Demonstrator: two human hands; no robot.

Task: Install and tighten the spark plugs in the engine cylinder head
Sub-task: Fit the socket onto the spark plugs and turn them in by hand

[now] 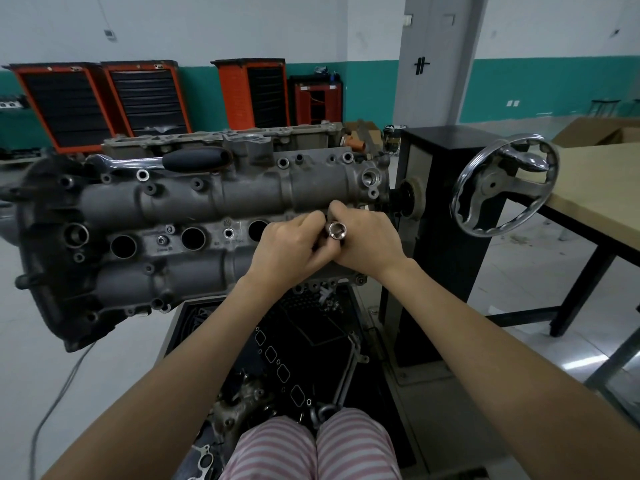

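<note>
Your engine cylinder head [194,216] sits on its stand, stretching from the left edge across to the black stand column [446,209], which carries a chrome handwheel [504,188] on its right face. Along the head's middle row you can see three dark plug wells open, and a ratchet wrench [166,161] with a black grip lies on the head's far upper edge. Both your forearms reach forward and converge over the right end of the head. Your left hand [284,249] is curled, fingers bent inward against the tool, knuckles up. Your right hand [367,242] wraps its fingers around a chrome spark plug socket [337,231], whose open hex mouth points back at you. Whether a plug sits inside the socket cannot be told.
</note>
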